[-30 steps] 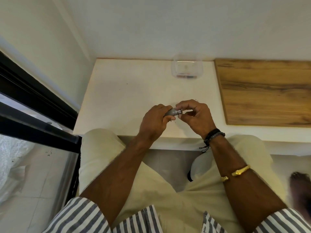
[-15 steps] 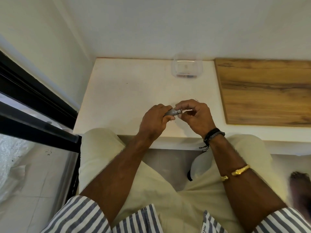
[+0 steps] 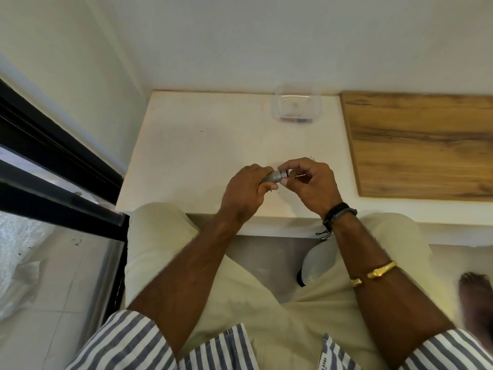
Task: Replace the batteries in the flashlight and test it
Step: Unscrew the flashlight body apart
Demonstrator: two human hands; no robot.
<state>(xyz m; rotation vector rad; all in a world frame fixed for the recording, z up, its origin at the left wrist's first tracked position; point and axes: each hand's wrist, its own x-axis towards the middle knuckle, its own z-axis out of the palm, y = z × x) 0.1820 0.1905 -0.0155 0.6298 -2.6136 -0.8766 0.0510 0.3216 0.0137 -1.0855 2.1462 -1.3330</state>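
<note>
A small grey metal flashlight is held above the front of the white table. My left hand is wrapped around its body, hiding most of it. My right hand pinches the flashlight's right end between thumb and forefinger; a small dark part shows there, and I cannot tell whether it is a cap or a battery. A clear plastic container with a few small items, possibly batteries, stands at the table's back edge.
A wooden board lies on the table to the right. A white wall rises behind the table and a black door frame stands on the left. My legs are under the table's front edge, with a bare foot at the right.
Both hands stay in nearly the same place. My right fingers have shifted slightly at the flashlight's end.
</note>
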